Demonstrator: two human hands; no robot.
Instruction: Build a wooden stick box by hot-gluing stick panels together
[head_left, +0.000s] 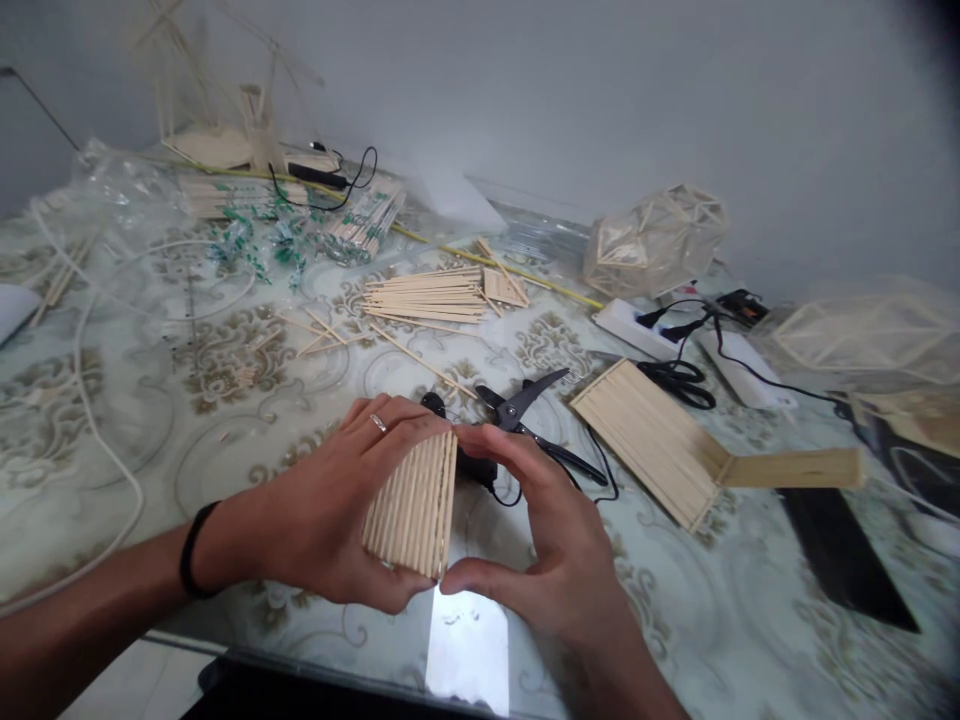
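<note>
Above the near part of the table I hold a small panel of wooden sticks [416, 505], its sticks lying side by side. My left hand [330, 500], with a ring and a black wristband, grips it between thumb below and fingers above. Thumb and fingertips of my right hand [559, 540] meet the panel's right edge at its bottom and top corners, leaving a gap at the palm. Just beyond the hands lie black-handled cutters [517, 410] and a black tool with a cord [476, 468], partly hidden. A larger stick panel [649, 440] with an upright side piece [795, 468] lies at right.
Loose wooden sticks [424, 295] lie mid-table, with wrapped bundles [364, 220] behind. A power strip [634, 328], scissors [679, 380] and a black strip [847, 560] are at right. Stick frameworks [660, 240] stand near the wall. A white cable [86, 385] curves along the left.
</note>
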